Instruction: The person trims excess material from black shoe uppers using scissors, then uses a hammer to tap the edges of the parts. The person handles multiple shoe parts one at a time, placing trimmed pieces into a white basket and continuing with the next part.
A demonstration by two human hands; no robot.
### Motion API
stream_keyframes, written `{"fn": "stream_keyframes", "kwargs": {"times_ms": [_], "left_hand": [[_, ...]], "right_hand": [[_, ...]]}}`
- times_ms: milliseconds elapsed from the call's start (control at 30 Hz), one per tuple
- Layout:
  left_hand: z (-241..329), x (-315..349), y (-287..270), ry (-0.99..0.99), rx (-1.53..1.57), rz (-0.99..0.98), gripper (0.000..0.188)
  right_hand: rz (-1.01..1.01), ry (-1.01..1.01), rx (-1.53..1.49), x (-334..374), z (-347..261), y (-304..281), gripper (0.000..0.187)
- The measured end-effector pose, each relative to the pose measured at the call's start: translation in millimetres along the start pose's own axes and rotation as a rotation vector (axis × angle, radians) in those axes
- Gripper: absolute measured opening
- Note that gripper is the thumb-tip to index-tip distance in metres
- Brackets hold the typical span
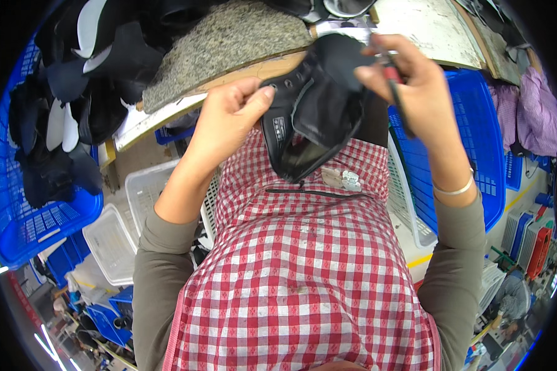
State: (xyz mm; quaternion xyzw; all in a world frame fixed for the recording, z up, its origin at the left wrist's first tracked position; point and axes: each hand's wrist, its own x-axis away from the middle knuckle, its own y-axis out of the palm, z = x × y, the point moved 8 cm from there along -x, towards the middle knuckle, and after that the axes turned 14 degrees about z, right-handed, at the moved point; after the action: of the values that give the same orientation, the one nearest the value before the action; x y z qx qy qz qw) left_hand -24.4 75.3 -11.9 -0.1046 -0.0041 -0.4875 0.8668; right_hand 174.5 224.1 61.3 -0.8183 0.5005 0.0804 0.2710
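Note:
My left hand (232, 117) pinches the edge of a black shoe upper (328, 102) between thumb and fingers, beside its row of eyelets. The upper hangs over my lap with its opening toward me, and a small printed label shows on its inner lining. My right hand (418, 83) is closed round a slim tool (392, 75) with a black and red handle. The tool's tip is up by the far right edge of the upper; motion blur hides its exact kind and whether it touches.
A stone slab (229, 46) lies on the workbench ahead. Black and white shoe pieces (74, 74) heap over a blue basket (49, 222) at left. A large blue basket (470, 148) stands at right. White plastic baskets (108, 241) are on my left. A checked apron (303, 266) covers my lap.

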Motion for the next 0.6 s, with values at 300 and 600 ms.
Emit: {"fn": "stream_keyframes", "kwargs": {"times_ms": [300, 600], "left_hand": [[-63, 47, 90, -0.467, 0.627, -0.156, 0.035], [-110, 76, 123, -0.899, 0.553, -0.513, 0.035]], "right_hand": [[0.256, 0.305, 0.205, 120, 49, -26, 0.061], [0.290, 0.331, 0.032, 151, 105, -31, 0.048]]}}
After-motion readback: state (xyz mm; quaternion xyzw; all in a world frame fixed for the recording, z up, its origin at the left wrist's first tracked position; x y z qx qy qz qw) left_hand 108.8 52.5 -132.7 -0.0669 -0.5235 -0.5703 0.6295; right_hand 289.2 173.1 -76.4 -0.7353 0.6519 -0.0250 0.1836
